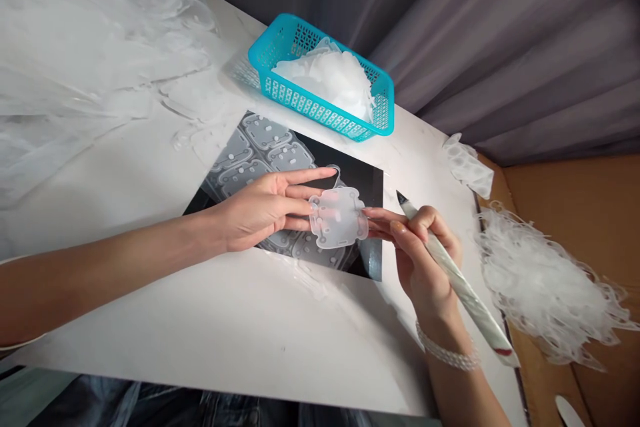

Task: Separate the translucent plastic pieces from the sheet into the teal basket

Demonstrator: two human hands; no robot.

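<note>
Bright light on the counter (225,320) around the hands (257,210) (427,253); curtain (500,47) beyond them dim; plastic sheets (75,33) left of them washed out, soft; outer edges stretched.

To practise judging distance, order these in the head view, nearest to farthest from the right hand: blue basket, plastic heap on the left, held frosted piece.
1. Held frosted piece: at the fingertips of the right hand.
2. Blue basket: ahead and to the left.
3. Plastic heap: at the far left.

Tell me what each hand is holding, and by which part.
The left hand and right hand hold a translucent piece by opposite side edges; the right also grips a pale tool near its dark tip.
</note>
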